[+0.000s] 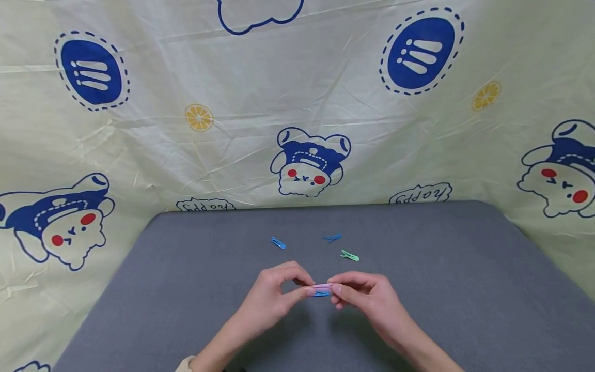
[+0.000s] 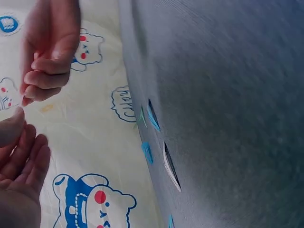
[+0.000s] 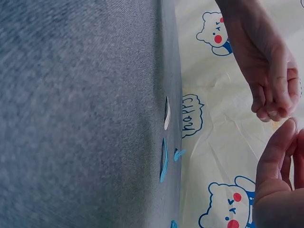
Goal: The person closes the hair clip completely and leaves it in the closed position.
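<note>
In the head view a thin pink hair clip [image 1: 322, 286] spans the gap between my hands. My left hand [image 1: 275, 292] pinches its left end with thumb and index finger, and the right hand [image 1: 372, 295] does likewise at the other end. Just below it in that view shows a blue hair clip [image 1: 321, 294]. Both wrist views show the fingertips close together well above the table, the pink clip hidden there. A pale clip [image 2: 171, 168] lies on the table in the left wrist view.
Farther back on the grey table [image 1: 209, 268] lie a blue clip [image 1: 278, 243], a second blue one [image 1: 332, 237] and a green clip [image 1: 350, 256]. Behind the table's far edge hangs a pale printed curtain [image 1: 241, 155].
</note>
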